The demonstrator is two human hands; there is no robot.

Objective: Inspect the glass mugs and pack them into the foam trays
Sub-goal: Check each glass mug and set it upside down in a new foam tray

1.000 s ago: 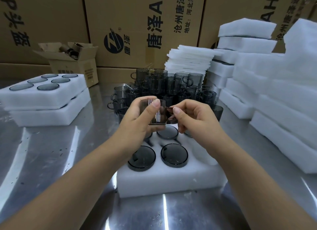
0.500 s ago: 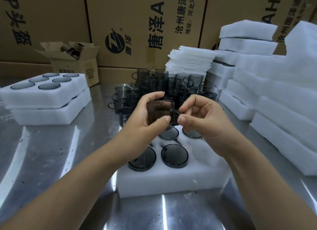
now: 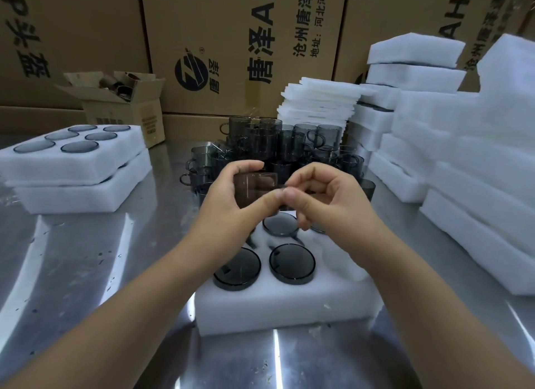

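Both hands hold one smoky grey glass mug (image 3: 254, 190) above the white foam tray (image 3: 283, 307) in front of me. My left hand (image 3: 228, 206) wraps the mug's body, thumb across its front. My right hand (image 3: 324, 197) pinches its right side, where the handle is hidden by the fingers. The tray holds several mugs (image 3: 291, 263) set upside down in round pockets; its right pockets show bare foam. A cluster of loose grey mugs (image 3: 278, 148) stands behind the tray.
Two stacked foam trays (image 3: 72, 174), the top one filled, lie at the left. Piles of foam trays (image 3: 477, 168) and thin foam sheets (image 3: 318, 104) fill the right and back. A small open carton (image 3: 121, 104) and large printed cartons (image 3: 231, 41) line the back of the steel table (image 3: 72, 272).
The mug has been turned in my hands and held a little higher and further from me. My right fingers have shifted from its rim to pinch its right side.
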